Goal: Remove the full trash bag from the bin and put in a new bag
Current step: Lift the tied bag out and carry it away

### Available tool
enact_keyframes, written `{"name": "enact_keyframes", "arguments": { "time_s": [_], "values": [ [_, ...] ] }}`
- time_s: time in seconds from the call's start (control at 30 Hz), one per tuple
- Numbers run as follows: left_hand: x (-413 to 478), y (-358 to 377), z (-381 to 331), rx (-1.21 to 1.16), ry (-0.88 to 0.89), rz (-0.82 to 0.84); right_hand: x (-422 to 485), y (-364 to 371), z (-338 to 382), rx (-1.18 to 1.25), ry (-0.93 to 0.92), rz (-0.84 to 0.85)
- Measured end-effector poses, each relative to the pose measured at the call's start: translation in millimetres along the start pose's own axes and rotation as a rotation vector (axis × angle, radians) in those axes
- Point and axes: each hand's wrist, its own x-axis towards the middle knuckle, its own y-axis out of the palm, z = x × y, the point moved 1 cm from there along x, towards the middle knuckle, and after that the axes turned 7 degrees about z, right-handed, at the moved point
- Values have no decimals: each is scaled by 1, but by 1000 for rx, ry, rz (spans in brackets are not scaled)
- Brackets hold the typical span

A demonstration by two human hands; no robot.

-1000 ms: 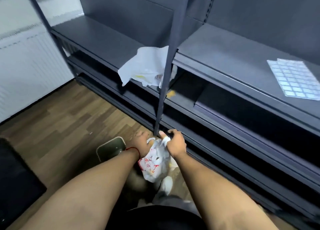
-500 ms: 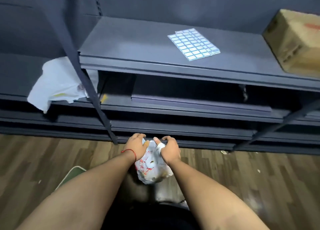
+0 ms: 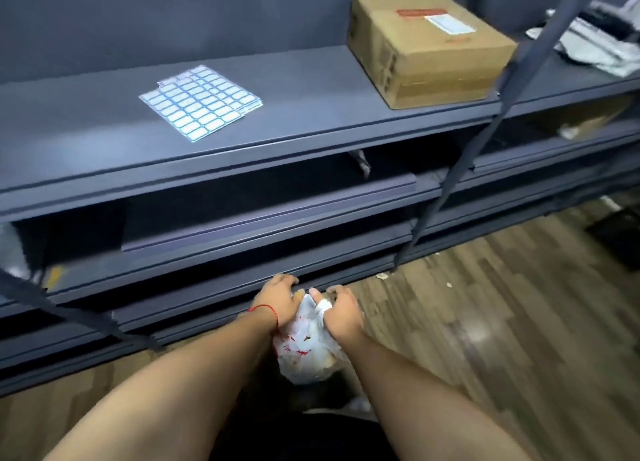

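Note:
A full white trash bag [image 3: 304, 349] with red print hangs low in front of me, above the wooden floor. My left hand [image 3: 277, 299], with a red string at the wrist, grips the left side of the bag's gathered top. The right side of that top is held by my right hand [image 3: 341, 313], with white plastic wound around a finger. The two hands are close together, just in front of the lowest dark shelf. No bin and no new bag show in this view.
A dark grey shelving unit [image 3: 242, 155] fills the upper view, with slanted posts [image 3: 460, 155]. On its top shelf lie a sheet of blue-edged labels [image 3: 201, 105] and a cardboard box [image 3: 426, 44]. Wooden floor [image 3: 502, 322] with small scraps spreads to the right.
The view has swung to the right along the shelves: the bin lid and the white cloth on the shelf left the frame, and the cardboard box came in. Both hands kept hold of the bag.

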Motion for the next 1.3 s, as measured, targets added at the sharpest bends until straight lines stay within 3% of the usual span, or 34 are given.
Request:
{"name": "enact_keyframes", "arguments": {
  "time_s": [0.1,0.27,0.4,0.57,0.87,1.07,1.3],
  "values": [
    [27,16,-48,28,51,51,14,-40,-25,64,51,-26],
    [67,47,-128,123,149,116,28,-117,-61,-48,46,-23],
    [90,66,-178,153,172,134,40,-166,-87,-12,59,-125],
    [106,94,-246,219,278,199,40,-222,-120,140,185,-248],
    [147,146,-369,316,466,343,59,-336,-180,64,353,-328],
    [189,178,-445,454,595,475,84,-388,-219,146,460,-368],
    [241,204,-535,480,637,551,108,-442,-263,234,591,-460]
  ]
}}
